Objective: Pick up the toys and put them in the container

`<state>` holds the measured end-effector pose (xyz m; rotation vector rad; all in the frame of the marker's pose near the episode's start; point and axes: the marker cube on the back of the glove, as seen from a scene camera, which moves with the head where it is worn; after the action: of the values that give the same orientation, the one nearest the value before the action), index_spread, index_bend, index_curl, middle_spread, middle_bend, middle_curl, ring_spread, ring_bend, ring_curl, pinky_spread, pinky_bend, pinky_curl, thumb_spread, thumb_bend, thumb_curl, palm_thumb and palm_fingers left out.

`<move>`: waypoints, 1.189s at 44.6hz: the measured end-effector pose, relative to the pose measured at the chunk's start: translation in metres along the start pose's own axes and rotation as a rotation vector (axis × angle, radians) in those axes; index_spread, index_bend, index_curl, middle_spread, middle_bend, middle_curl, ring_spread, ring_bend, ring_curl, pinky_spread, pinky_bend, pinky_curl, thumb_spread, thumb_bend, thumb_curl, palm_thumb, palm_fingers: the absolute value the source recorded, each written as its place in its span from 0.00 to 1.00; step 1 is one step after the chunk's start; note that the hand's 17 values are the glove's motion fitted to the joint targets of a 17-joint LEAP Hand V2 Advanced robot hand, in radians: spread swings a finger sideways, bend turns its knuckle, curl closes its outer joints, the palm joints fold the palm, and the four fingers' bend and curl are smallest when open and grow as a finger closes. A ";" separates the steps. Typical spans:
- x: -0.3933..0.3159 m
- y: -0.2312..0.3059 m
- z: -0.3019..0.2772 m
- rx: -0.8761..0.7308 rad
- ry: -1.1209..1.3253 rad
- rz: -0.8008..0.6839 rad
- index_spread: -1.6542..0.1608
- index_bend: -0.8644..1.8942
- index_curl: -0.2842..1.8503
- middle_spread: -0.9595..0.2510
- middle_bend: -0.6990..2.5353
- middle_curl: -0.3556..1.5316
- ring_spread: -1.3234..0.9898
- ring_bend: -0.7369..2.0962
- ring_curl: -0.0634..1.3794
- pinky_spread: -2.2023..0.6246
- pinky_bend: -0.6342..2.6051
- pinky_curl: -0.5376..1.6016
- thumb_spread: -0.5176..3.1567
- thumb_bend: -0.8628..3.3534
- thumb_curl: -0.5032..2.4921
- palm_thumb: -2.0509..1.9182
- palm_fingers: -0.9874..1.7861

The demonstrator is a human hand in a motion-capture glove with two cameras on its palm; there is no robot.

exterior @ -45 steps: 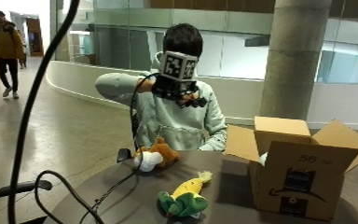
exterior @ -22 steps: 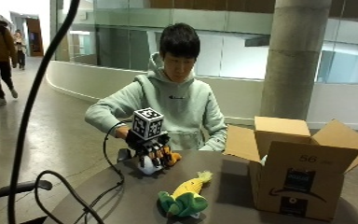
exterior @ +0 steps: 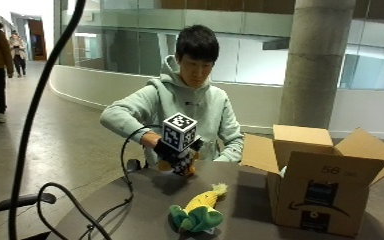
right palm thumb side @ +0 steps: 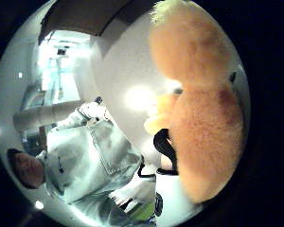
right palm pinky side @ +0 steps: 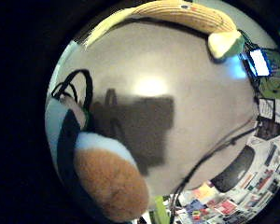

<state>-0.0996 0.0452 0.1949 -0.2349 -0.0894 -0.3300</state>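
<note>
The gloved right hand [exterior: 174, 154] hangs above the table [exterior: 139, 210] with the orange plush toy [exterior: 187, 169] tucked beneath it — both palm views show that fur pressed against the palm, so the fingers look curled round it, though they are not plainly visible. The cardboard box [exterior: 315, 190] stands open at about three o'clock from the hand, well apart. The corn toy [exterior: 202, 209] lies on the table at five o'clock, its long axis slanting toward the box.

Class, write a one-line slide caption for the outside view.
Gloved right hand lifts an orange plush above the table; corn toy lies beside an open box.
</note>
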 end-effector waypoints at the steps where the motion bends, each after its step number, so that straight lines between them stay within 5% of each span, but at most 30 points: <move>1: -0.004 -0.001 -0.005 -0.011 0.010 0.001 0.77 0.51 0.36 0.65 0.53 0.51 0.45 0.65 0.37 0.70 0.41 0.42 0.41 0.25 0.34 0.64 0.83; 10: -0.017 -0.022 -0.102 -0.046 0.046 -0.090 0.78 0.57 0.41 0.65 0.57 0.54 0.45 0.70 0.41 0.68 0.45 0.45 0.38 0.24 0.37 0.65 0.80; 27: -0.083 -0.128 -0.320 0.319 0.206 -0.012 0.80 0.62 0.48 0.66 0.61 0.57 0.45 0.74 0.44 0.67 0.48 0.49 0.34 0.22 0.41 0.66 0.77; 33: -0.111 -0.169 -0.345 0.356 0.140 -0.194 0.80 0.62 0.49 0.66 0.61 0.57 0.45 0.74 0.44 0.67 0.48 0.50 0.33 0.22 0.42 0.66 0.76; 37: -0.123 -0.210 -0.353 0.423 0.128 -0.095 0.80 0.62 0.50 0.66 0.62 0.57 0.45 0.75 0.44 0.67 0.48 0.50 0.32 0.21 0.43 0.66 0.76; 40: -0.118 -0.231 -0.355 0.476 0.190 -0.232 0.80 0.62 0.51 0.66 0.62 0.57 0.45 0.75 0.44 0.67 0.48 0.51 0.32 0.21 0.44 0.66 0.76; 46: -0.148 -0.264 -0.356 0.514 0.095 0.011 0.80 0.63 0.52 0.66 0.62 0.57 0.46 0.74 0.43 0.67 0.46 0.50 0.31 0.21 0.45 0.66 0.74; 49: -0.150 -0.273 -0.351 0.448 0.053 0.018 0.80 0.61 0.53 0.66 0.61 0.57 0.46 0.73 0.44 0.68 0.44 0.51 0.33 0.20 0.44 0.64 0.63; 53: -0.146 -0.278 -0.347 0.422 -0.014 -0.004 0.78 0.52 0.51 0.69 0.47 0.51 0.47 0.60 0.41 0.71 0.46 0.53 0.39 0.17 0.39 0.56 0.18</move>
<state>-0.3123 -0.2494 -0.1003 0.1808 -0.1705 -0.3058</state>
